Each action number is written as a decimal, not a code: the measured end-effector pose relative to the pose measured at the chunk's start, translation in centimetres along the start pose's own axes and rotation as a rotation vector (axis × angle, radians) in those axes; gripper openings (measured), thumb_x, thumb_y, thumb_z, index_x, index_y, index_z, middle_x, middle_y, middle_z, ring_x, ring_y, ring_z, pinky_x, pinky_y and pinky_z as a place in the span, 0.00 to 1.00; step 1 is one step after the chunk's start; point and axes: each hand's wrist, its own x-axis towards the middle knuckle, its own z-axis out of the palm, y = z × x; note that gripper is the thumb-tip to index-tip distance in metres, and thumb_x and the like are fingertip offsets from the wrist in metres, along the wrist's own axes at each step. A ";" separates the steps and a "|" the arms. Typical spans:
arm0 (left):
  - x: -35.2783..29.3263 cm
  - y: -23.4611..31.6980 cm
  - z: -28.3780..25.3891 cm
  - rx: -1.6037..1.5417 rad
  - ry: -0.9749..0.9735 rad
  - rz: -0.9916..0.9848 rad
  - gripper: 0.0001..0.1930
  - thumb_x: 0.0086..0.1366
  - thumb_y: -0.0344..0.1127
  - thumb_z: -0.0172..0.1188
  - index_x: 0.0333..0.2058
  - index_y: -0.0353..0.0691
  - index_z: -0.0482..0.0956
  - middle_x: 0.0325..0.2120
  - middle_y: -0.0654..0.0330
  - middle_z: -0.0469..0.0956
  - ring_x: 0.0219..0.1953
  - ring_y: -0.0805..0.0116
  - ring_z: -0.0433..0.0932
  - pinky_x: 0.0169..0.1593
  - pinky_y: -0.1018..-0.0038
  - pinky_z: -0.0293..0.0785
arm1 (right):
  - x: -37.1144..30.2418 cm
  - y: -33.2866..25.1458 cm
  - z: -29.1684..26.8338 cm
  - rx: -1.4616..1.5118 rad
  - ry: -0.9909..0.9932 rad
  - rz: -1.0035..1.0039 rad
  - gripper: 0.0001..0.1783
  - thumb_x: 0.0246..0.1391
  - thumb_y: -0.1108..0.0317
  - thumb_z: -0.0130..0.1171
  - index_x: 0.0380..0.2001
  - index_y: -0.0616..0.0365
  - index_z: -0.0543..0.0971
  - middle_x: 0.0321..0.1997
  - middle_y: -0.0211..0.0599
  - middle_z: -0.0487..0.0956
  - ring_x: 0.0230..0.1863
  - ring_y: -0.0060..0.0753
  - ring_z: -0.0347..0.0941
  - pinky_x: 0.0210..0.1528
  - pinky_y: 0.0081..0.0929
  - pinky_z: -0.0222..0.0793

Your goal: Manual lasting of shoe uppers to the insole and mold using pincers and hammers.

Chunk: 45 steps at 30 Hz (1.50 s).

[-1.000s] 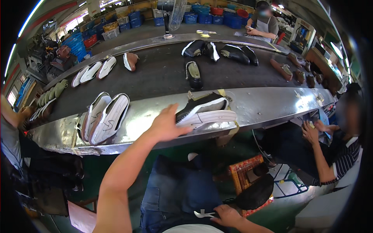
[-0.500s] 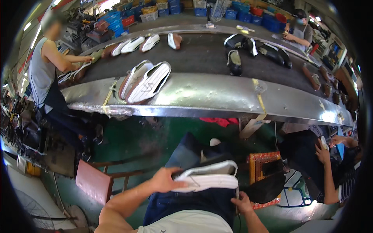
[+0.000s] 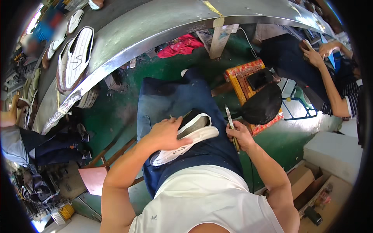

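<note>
A white shoe with a grey lining and a black curved line on its side rests tilted on my blue-trousered lap. My left hand is closed round its upper, thumb across the side and fingers on the far edge. To the right of the shoe, apart from it, my right hand grips a slim knife-like hand tool. Its silver front end points away from me, and its gold-brown handle shows below the fist. On the metal bench edge at upper left stands a pair of similar white shoes.
The metal bench edge curves across the far side. A black cap-like item lies on an orange-patterned seat with a phone. Another person's hands work at right. A pink-topped stool stands left, cardboard boxes lower right.
The view has tipped downward and turned. The shoe has come back against my lap and tilted, its right end now higher. The tool in my right hand now shows clearly, pointing away.
</note>
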 end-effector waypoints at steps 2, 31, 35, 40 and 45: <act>2.9 1.2 -0.6 -0.205 -0.193 0.029 0.51 0.56 0.65 0.67 0.63 0.25 0.65 0.56 0.36 0.74 0.57 0.41 0.76 0.60 0.57 0.72 | -0.2 -0.1 -0.7 -0.015 -0.007 -0.016 0.15 0.55 0.69 0.66 0.43 0.59 0.73 0.30 0.27 0.74 0.29 0.20 0.69 0.31 0.21 0.65; -7.6 -4.9 2.1 -1.276 0.855 -0.005 0.28 0.72 0.33 0.60 0.67 0.47 0.61 0.46 0.63 0.78 0.48 0.75 0.75 0.54 0.73 0.73 | -3.5 -8.8 14.8 -0.978 -0.590 -0.441 0.21 0.66 0.64 0.56 0.58 0.64 0.72 0.37 0.40 0.83 0.37 0.32 0.81 0.44 0.31 0.75; -8.1 -5.3 3.0 -1.176 0.838 0.018 0.27 0.75 0.39 0.56 0.68 0.48 0.59 0.48 0.61 0.77 0.51 0.73 0.73 0.58 0.71 0.71 | -3.1 -10.2 18.4 -1.006 -0.682 -0.408 0.21 0.66 0.64 0.57 0.58 0.62 0.73 0.35 0.41 0.81 0.36 0.34 0.79 0.43 0.33 0.74; -8.1 -5.7 3.3 -1.107 0.831 0.040 0.26 0.76 0.42 0.54 0.68 0.48 0.59 0.49 0.60 0.76 0.53 0.71 0.72 0.60 0.70 0.68 | -1.7 -10.6 19.1 -0.953 -0.739 -0.165 0.17 0.67 0.64 0.56 0.54 0.63 0.74 0.33 0.37 0.80 0.35 0.26 0.77 0.42 0.28 0.72; -7.0 -5.4 3.5 -1.232 0.966 0.011 0.23 0.72 0.34 0.60 0.63 0.42 0.68 0.47 0.61 0.76 0.50 0.72 0.73 0.57 0.72 0.71 | -1.1 -10.1 19.4 -0.913 -0.703 -0.231 0.15 0.67 0.63 0.56 0.50 0.62 0.75 0.34 0.40 0.81 0.35 0.29 0.78 0.40 0.31 0.73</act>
